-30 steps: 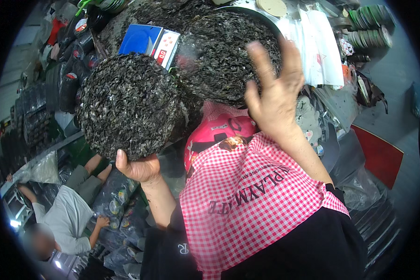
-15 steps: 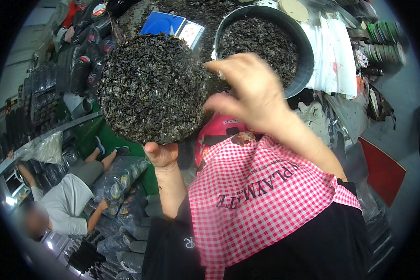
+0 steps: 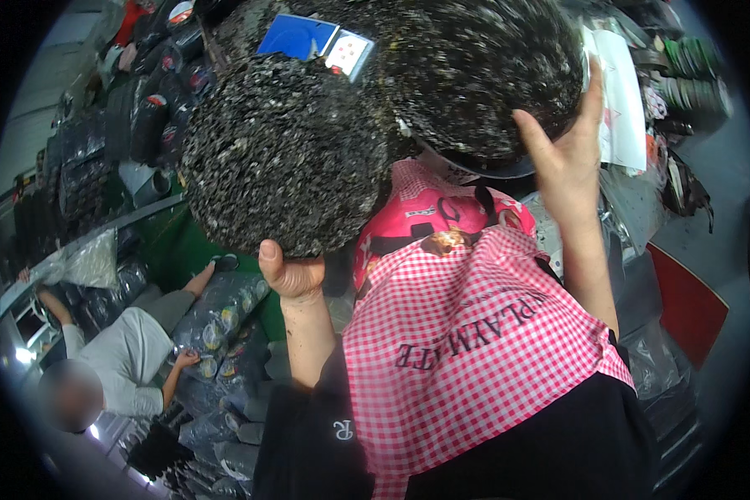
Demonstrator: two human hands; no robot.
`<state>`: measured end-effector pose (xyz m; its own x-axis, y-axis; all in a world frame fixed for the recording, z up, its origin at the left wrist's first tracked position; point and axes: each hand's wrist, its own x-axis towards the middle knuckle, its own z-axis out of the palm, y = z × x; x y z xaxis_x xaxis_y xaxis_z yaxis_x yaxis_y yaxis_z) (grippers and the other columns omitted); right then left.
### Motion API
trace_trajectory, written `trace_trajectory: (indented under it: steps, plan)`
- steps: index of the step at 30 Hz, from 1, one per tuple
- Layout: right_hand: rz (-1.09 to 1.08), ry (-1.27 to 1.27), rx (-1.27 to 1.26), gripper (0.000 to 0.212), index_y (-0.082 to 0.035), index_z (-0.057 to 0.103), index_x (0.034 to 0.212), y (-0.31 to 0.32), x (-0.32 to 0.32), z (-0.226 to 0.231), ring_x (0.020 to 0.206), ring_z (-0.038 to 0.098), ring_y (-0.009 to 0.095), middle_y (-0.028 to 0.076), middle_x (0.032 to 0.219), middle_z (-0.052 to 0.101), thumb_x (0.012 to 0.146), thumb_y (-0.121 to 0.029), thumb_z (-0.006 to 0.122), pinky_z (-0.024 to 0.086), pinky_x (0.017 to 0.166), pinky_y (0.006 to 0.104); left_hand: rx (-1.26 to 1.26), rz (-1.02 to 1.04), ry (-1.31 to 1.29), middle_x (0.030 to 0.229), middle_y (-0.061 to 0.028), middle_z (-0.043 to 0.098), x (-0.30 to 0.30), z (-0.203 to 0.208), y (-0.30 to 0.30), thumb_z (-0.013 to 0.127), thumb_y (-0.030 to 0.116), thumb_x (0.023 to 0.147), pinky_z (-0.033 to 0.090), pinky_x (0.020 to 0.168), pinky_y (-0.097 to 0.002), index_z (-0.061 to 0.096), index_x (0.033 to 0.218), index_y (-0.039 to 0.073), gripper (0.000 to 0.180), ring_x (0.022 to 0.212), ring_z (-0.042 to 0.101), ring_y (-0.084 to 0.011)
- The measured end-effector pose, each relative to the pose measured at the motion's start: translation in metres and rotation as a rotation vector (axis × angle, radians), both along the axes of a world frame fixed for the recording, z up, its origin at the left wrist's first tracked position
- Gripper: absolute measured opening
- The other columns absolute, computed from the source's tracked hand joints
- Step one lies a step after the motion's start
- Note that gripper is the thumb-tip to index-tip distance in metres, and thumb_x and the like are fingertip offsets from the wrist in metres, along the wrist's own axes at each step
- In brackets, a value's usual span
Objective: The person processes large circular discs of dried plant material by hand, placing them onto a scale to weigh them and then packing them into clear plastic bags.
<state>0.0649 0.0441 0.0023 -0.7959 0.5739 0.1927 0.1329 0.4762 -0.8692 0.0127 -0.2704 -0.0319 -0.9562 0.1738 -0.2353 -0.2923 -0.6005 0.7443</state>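
Observation:
My left hand (image 3: 296,275) is closed on the near edge of a thick round cake of dried seaweed (image 3: 283,158), dark and flaky, with the thumb showing at the rim. Its other fingers are hidden beneath the cake. To the right, my right hand (image 3: 571,171) grips the right edge of a second seaweed cake (image 3: 483,79), thumb on top, with motion blurring the surface. This cake lies over a dark round tub (image 3: 475,167), hiding most of it; only part of the near rim shows.
Beyond the cakes lie a blue flat box (image 3: 296,37) and a white card-like piece (image 3: 348,54). White sheets (image 3: 617,108) hang at the right, near stacked green-edged discs (image 3: 692,62). Another person (image 3: 125,358) is at the lower left beside plastic-wrapped packs (image 3: 217,317).
My right hand has moved right from beside the left cake and now holds a second seaweed cake over the tub. My left hand keeps its cake in nearly the same place.

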Motion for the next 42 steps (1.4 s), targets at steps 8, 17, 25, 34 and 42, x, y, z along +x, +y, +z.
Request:
trace_trajectory:
  steps: [8,17,25,34,42]
  plan:
    - [0.685,0.033,0.138,0.11,-0.008,0.027,0.147,-0.087,-0.028,0.019,0.131,0.038,0.044,0.025,0.146,0.033,0.06,-0.044,0.083,0.039,0.106,0.0482,-0.111,-0.219,0.065,0.145,-0.0095,0.04,-0.003,0.013,0.028,0.078,0.068,0.055,0.037,0.109,-0.048,0.034,0.143,0.007,0.116,0.131,0.041,-0.0298]
    - [0.799,0.057,0.212,0.088,-0.009,0.038,0.143,-0.08,-0.028,0.022,0.13,0.04,0.044,0.023,0.145,0.036,0.068,-0.03,0.079,0.043,0.102,0.0467,-0.116,-0.248,0.027,0.147,-0.0098,0.037,-0.003,0.006,0.027,0.075,0.072,0.054,0.034,0.111,-0.0467,0.032,0.144,0.008,0.119,0.133,0.038,-0.027]
    - [0.824,0.247,-0.032,0.077,-0.001,0.05,0.129,-0.094,-0.049,0.031,0.122,0.048,0.037,0.02,0.134,0.046,0.067,-0.036,0.082,0.045,0.099,0.0432,-0.2,-0.339,0.075,0.148,-0.0082,0.033,-0.005,0.013,0.023,0.073,0.07,0.062,0.032,0.112,-0.0467,0.028,0.147,0.013,0.111,0.136,0.034,-0.0269]
    - [0.64,0.105,-0.652,0.029,-0.002,0.067,0.092,-0.122,-0.083,0.04,0.086,0.062,0.025,0.011,0.093,0.061,0.075,-0.024,0.075,0.049,0.077,0.0342,-0.986,-0.09,0.741,0.132,-0.0148,0.04,-0.023,0.007,0.019,0.084,0.019,0.068,0.048,0.095,-0.0402,0.037,0.139,0.012,0.086,0.117,0.05,-0.0301]
    - [0.659,0.132,-0.499,0.015,-0.002,0.064,0.087,-0.133,-0.085,0.032,0.095,0.06,0.014,0.009,0.11,0.059,0.078,-0.008,0.073,0.048,0.085,0.0266,-1.353,0.111,0.974,0.13,-0.0159,0.043,-0.03,-0.007,0.031,0.085,0.033,0.068,0.042,0.096,-0.0439,0.034,0.137,0.009,0.089,0.113,0.051,-0.0332]
